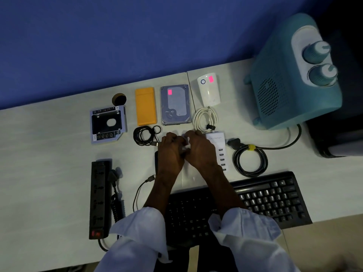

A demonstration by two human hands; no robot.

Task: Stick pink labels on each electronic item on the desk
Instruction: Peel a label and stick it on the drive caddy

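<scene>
Single view, worn on the head, wide-angle. Aimed forward and steeply down, almost straight onto the table from above. Close enough to put left hand and right hand mid-frame, meeting, with both sleeves entering from the bottom edge. Nearest, along the bottom: black keyboard. Farthest, across the top: blue wall beyond the table's back edge. Slightly rolled, with that back edge climbing toward the right. Far right, looming large: teal heater. Lower left: black power strip.
</scene>
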